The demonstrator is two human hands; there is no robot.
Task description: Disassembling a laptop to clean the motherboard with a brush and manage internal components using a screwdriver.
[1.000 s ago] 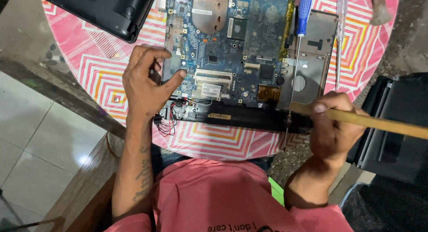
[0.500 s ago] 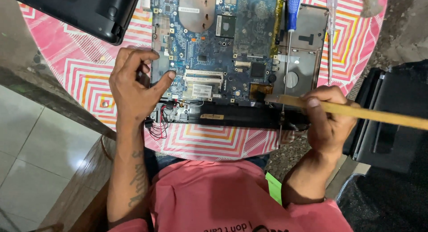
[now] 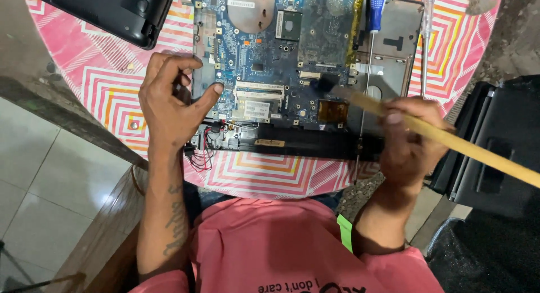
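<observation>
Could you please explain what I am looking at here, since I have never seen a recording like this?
The picture comes from a camera worn on a person's head, looking down at their own two bare hands; the pink shirt at the bottom is theirs. On a round table with a pink patterned cloth lies an opened laptop with its blue circuit board exposed. The left hand grips the board's left edge. The right hand holds a brush with a long wooden handle, its dark bristles on the board. A blue-handled screwdriver lies on the board, and a black laptop cover sits at the top left.
</observation>
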